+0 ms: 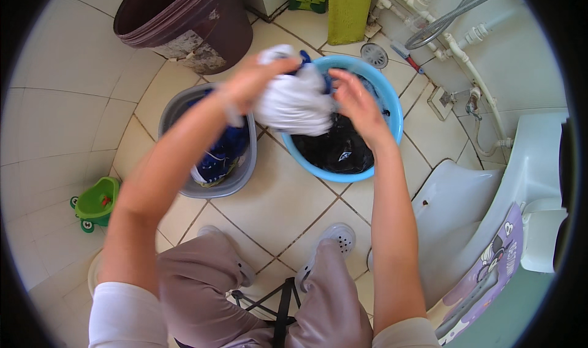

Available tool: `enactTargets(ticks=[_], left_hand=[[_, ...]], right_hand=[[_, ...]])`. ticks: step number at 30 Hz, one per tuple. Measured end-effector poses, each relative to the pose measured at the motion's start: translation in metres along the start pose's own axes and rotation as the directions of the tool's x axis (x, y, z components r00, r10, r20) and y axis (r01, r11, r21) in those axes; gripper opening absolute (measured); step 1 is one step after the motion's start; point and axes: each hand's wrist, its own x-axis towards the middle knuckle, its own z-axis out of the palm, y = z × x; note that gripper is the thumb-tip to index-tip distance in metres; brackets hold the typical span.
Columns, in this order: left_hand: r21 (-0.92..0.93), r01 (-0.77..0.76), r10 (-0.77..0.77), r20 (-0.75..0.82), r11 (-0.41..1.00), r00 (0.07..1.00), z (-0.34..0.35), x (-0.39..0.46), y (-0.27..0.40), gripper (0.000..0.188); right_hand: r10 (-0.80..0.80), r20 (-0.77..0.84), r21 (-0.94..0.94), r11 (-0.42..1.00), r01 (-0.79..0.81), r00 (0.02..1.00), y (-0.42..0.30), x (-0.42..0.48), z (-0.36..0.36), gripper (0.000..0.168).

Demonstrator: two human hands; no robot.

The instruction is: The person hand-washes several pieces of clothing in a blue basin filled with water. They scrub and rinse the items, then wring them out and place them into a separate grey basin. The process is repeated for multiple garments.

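Note:
A white and blue garment (296, 100), bunched up and blurred, hangs in the air over the gap between two basins. My left hand (257, 79) grips its left side. At its right edge is my right hand (356, 102), fingers spread and blurred; whether they touch the cloth is hard to tell. Beneath that hand stands a round light-blue basin (398, 118), with a soaked black garment (337, 148) in sudsy water. Below my left forearm is a grey basin (251, 164) holding dark blue clothes (225, 153), partly hidden by the arm.
A large maroon bucket (229, 36) stands at the far left. Around the right wall are a floor drain (374, 55), a brush (406, 58), white pipes (466, 63) and a white toilet (450, 196). A green frog-shaped potty (98, 201) is at left. Beige tiles (294, 205) cover the floor.

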Motion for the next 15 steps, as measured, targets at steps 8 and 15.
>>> enactTargets(ticks=[8,15], left_hand=[[0.94,0.023,-0.096,0.01,0.34,0.995,-0.172,-0.044,-0.069,0.044],[0.947,0.163,0.144,-0.127,-0.278,0.981,-0.099,-0.028,-0.093,0.048]], right_hand=[[0.334,-0.122,-0.96,0.2,-0.197,0.935,0.081,-0.025,0.023,0.09],[-0.16,-0.073,-0.957,0.288,-0.024,0.984,0.185,0.02,-0.031,0.053]])
